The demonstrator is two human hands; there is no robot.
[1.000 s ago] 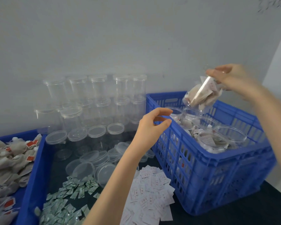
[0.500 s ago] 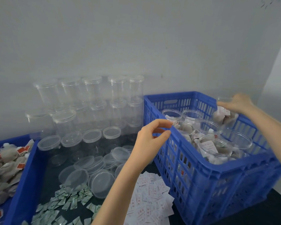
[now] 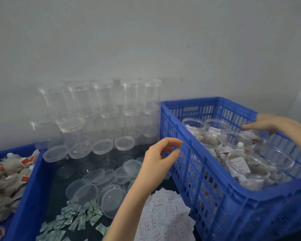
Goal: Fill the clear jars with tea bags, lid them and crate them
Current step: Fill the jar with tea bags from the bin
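While the right hand point(image 3: 266, 123) reaches over the far right of the blue crate point(image 3: 215, 192), its grasp cannot be told; the left hand point(image 3: 161, 159) hovers loosely curled, empty. Filled jars point(image 3: 247, 168) stand inside: light, smooth, likely slippery. Grip around the wall below the rim.

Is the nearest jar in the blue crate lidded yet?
Lidded. The nearest jar in the blue crate stands upright with a clear lid across its mouth, tea bags and a white slip showing through.
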